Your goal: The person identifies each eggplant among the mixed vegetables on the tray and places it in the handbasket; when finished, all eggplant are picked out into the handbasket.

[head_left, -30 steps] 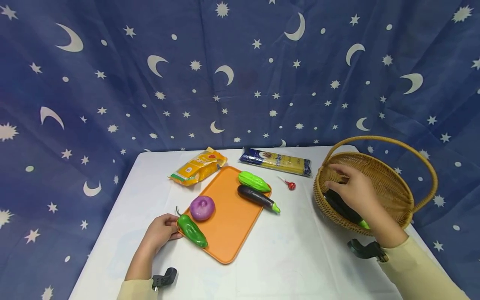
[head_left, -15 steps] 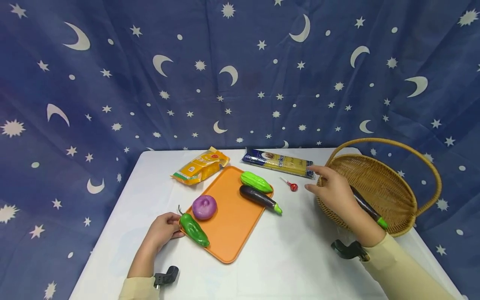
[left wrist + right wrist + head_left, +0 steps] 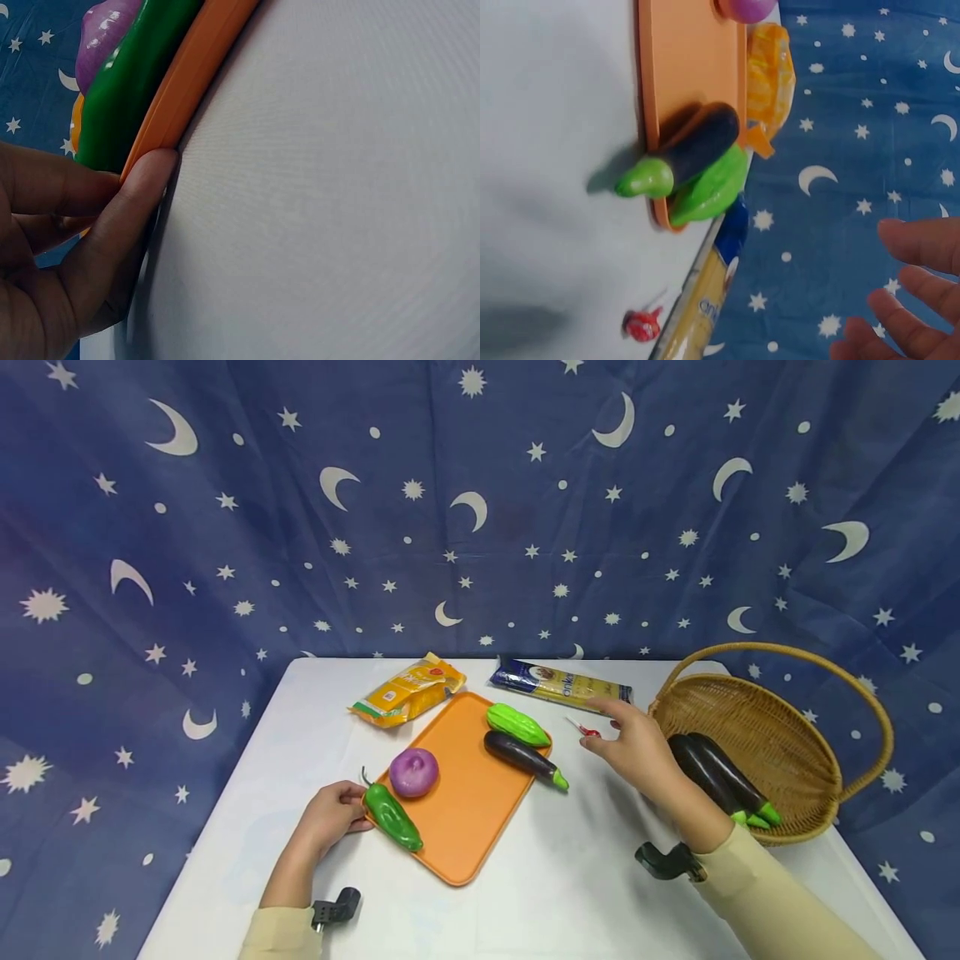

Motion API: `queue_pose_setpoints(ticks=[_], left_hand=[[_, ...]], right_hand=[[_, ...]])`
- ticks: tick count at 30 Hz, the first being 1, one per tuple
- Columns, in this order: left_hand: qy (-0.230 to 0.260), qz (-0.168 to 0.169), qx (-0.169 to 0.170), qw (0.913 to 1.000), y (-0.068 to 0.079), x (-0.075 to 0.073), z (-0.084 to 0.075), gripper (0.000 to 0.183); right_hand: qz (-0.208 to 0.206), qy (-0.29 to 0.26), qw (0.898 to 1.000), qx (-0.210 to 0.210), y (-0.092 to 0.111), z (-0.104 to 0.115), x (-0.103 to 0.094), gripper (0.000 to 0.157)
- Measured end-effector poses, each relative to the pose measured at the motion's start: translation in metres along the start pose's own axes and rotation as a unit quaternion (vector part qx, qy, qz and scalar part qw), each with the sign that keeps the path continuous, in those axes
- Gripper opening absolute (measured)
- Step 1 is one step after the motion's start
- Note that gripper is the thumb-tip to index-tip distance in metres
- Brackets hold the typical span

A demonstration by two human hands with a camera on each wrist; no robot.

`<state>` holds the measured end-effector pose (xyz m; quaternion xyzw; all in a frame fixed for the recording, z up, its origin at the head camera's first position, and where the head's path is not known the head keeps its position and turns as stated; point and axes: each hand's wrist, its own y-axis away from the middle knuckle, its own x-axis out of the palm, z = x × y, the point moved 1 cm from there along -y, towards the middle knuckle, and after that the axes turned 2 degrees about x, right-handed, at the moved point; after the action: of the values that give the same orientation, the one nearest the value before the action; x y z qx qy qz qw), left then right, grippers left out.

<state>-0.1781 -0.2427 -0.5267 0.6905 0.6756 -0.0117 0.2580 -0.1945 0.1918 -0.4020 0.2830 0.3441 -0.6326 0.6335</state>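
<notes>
In the head view my left hand point(image 3: 330, 818) is at the left edge of an orange tray point(image 3: 461, 827). The left wrist view shows its thumb and fingers pinching the tray's rim point(image 3: 169, 105). On the tray lie a green chili pepper point(image 3: 393, 818), a purple onion point(image 3: 414, 772), a bumpy green vegetable point(image 3: 517, 724) and an eggplant point(image 3: 521, 753) whose green tip overhangs the rim. My right hand point(image 3: 637, 756) hovers empty, fingers apart, between tray and basket, partly covering a red lollipop point(image 3: 591, 732). In the right wrist view its fingers point(image 3: 922, 307) are spread.
A wicker basket point(image 3: 772, 718) with a tall handle stands at the right, holding two eggplants point(image 3: 738, 772). Along the back lie a yellow-orange packet point(image 3: 408, 693) and a pasta packet point(image 3: 555, 683). A starry blue curtain point(image 3: 450, 552) hangs behind the white table point(image 3: 555, 877).
My right hand has come out of the basket and moved left toward the lollipop, uncovering the eggplants inside. The left hand stays at the tray's edge. The head view has shifted slightly.
</notes>
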Motion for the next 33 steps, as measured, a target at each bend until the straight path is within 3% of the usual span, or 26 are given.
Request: queue_pose_setpoints(ticks=[11,33], left_hand=[[0.0,0.003,0.008,1.0,0.0,0.0,0.0,0.032],[0.0,-0.01,0.001,1.0,-0.002,0.001,0.001,0.03]], right_hand=[[0.003,0.001,0.999,-0.04,-0.004,0.007,0.035,0.057],[0.061,0.0,0.998,-0.026,-0.02,0.006,0.107,0.057]])
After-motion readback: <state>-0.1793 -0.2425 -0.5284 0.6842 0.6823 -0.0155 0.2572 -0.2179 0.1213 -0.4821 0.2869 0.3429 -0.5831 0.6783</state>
